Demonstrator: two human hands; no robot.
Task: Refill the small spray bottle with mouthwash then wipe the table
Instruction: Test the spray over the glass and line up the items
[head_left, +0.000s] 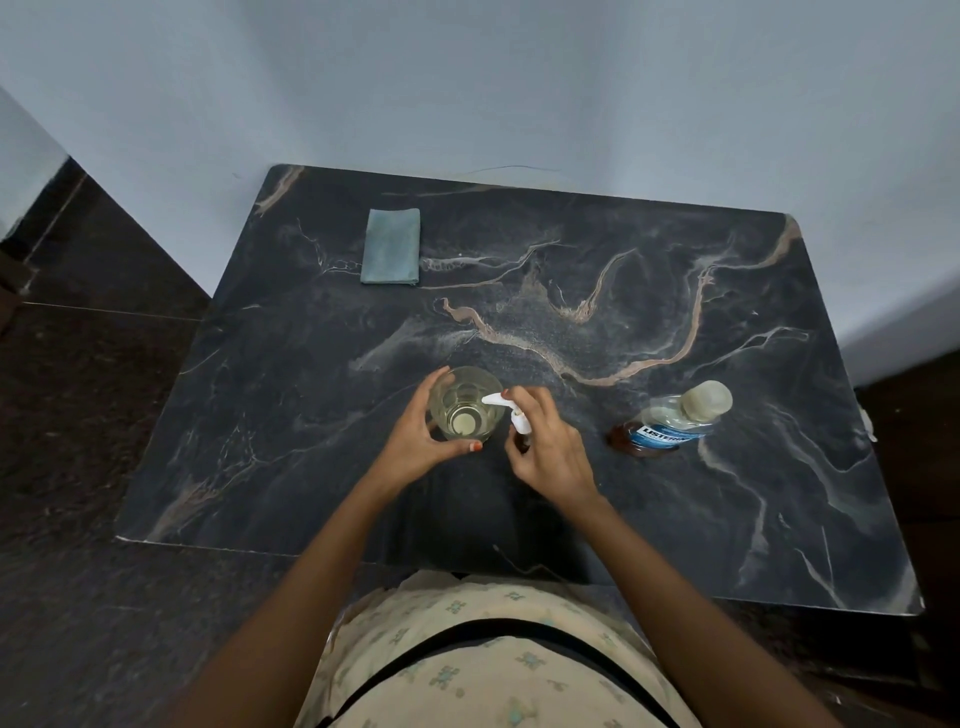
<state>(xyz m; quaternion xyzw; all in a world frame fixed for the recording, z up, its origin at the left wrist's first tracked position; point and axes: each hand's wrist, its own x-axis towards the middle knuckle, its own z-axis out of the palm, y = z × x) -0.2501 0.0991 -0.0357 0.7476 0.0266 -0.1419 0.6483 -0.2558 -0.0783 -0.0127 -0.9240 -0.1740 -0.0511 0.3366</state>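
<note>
- Left grip (418, 441): fingers and thumb curl round the glass (465, 410), thumb on the near side and fingers on the far-left rim. It holds the glass.
- The glass stands upright on the desk (623, 519), near-centre. It is clear, and pale yellowish liquid shows low inside (level hard to judge from above).
- Right grip (553, 449): fingers are wrapped round the small spray bottle (519, 420), just to the right of the glass. It holds the bottle.
- The small spray bottle has a white pump head, and its nozzle points left over the rim of the glass. The dark body is mostly hidden by the fingers (cannot tell whether its base touches the desk).
- The two grips are close together, with the glass and spray bottle almost touching.
- The mouthwash bottle (665, 428) stands on the right side of the desk, well apart from both grips. It has a blue label, amber liquid at the base and a pale cap (706, 400) in place.
- A folded grey-blue cloth (390, 247) lies flat at the far left of the desk, well apart from everything else.
- The desk has a dark marbled top with tan veins, set against a pale wall (467, 78). A dark floor (78, 415) is on the left.
- The person's light patterned garment (493, 649) fills the bottom edge of the view.
</note>
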